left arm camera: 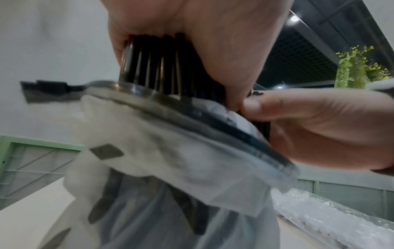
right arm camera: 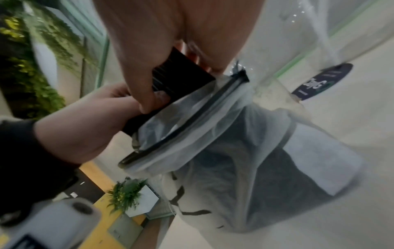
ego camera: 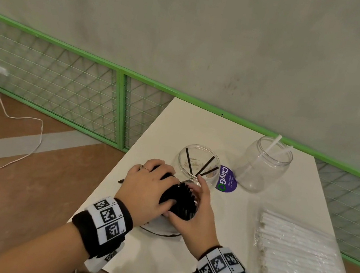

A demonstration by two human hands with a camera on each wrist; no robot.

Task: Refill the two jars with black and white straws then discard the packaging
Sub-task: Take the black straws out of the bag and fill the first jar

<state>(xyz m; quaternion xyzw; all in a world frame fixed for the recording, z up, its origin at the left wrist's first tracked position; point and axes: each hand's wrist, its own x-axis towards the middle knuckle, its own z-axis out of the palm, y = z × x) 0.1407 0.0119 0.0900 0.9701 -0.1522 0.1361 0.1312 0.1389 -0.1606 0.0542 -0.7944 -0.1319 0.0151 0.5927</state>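
Note:
Both hands hold a bundle of black straws (ego camera: 179, 201) upright over the white table (ego camera: 154, 262). My left hand (ego camera: 150, 186) grips the bundle from the left and top, and my right hand (ego camera: 198, 210) wraps it from the right. In the left wrist view the black straws (left arm camera: 162, 67) stick out of a clear zip bag (left arm camera: 181, 160) that sags below them. The right wrist view shows the same bag (right arm camera: 234, 151) under the straws (right arm camera: 181, 79). Just behind the hands stands a clear jar (ego camera: 198, 163) with a few black straws. A second jar (ego camera: 264, 166) to its right holds two white straws.
A sealed pack of white straws (ego camera: 292, 253) lies along the table's right side. A purple round sticker (ego camera: 226, 179) sits between the two jars. A green mesh fence (ego camera: 64, 85) runs behind the table, and a white cable (ego camera: 23, 118) trails across the floor at left.

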